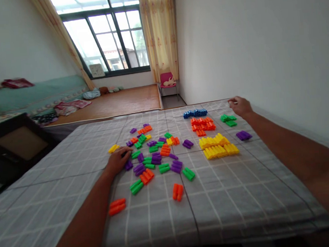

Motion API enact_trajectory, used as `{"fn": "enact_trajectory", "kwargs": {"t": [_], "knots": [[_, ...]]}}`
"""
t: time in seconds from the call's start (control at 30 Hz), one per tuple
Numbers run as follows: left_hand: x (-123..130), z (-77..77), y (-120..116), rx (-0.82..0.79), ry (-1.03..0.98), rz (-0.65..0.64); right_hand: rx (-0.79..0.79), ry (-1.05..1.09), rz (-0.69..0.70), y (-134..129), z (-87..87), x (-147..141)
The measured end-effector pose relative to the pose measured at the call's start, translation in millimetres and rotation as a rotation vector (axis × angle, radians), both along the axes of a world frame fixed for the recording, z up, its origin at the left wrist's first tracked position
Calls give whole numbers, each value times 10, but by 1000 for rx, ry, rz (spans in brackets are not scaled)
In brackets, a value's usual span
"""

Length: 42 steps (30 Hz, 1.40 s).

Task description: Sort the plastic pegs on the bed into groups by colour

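The left hand (118, 159) is positioned at the left side of the scattered mixed pieces (156, 158), which are occupying the middle of the checked cloth (231, 198); its fingers are bending, but whether they are gripping a piece cannot be determined. The right hand (240, 106) is occupying the area near the far right corner, its fingers curling narrow; its contents cannot be determined. Green pieces (228, 120) are lying just beside it, with purple pieces (244, 135) lying closer to the near edge. Leftward, blue pieces (195, 113), orange pieces (202, 126) and yellow pieces (218, 146) are lying in succession from the far edge.
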<state>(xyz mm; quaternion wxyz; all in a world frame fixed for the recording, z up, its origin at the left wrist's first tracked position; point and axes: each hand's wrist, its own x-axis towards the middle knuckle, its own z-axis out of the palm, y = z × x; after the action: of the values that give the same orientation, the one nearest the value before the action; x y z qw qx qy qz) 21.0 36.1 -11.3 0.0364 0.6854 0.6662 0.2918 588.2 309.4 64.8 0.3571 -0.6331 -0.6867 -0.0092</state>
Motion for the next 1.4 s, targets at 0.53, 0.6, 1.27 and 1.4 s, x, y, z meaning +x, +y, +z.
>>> {"fn": "enact_trajectory", "kwargs": {"t": [0.53,0.6,1.27,1.4], "knots": [[-31,-40,-110,157,-51,179,-254,-428,772,-1340,-232,-3614],[-22,-37,-116,149,-43,173,-274,-391,714,-1307,-301,-3805],[-210,-32,-158,148,-130,323,-399,566,943,-1257,-300,-2320],[-303,-92,-120,88,-20,286,-358,682,688,-971,-147,-1461]]}}
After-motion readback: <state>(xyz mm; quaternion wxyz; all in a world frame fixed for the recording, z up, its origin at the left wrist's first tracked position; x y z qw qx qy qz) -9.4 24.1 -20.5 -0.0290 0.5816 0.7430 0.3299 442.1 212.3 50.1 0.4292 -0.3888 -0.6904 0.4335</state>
